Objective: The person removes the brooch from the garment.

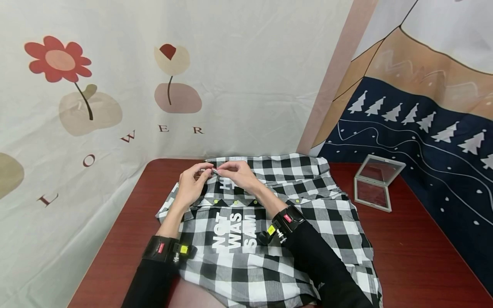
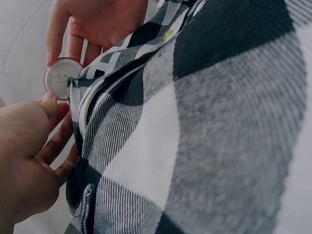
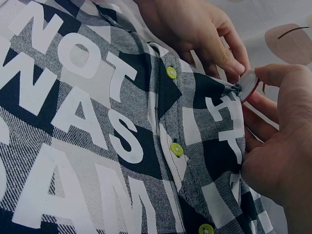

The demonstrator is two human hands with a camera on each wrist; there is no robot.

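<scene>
Both hands meet at the far edge of a black-and-white checked shirt with white lettering and green buttons. Between them is a round pin badge, whitish with a thin red rim. Fabric from the shirt is gathered against the badge's face, as the left wrist view shows. My left hand pinches one side of the badge between thumb and fingers. My right hand pinches the opposite side, its thumb and index finger at the rim in the right wrist view. The badge's other face is hidden.
A hinged case with two square panels stands unfolded at the right of the red-brown table. Behind the table hangs a pale cloth with printed flowers. Another cloth, dark blue with white trees, hangs at the right.
</scene>
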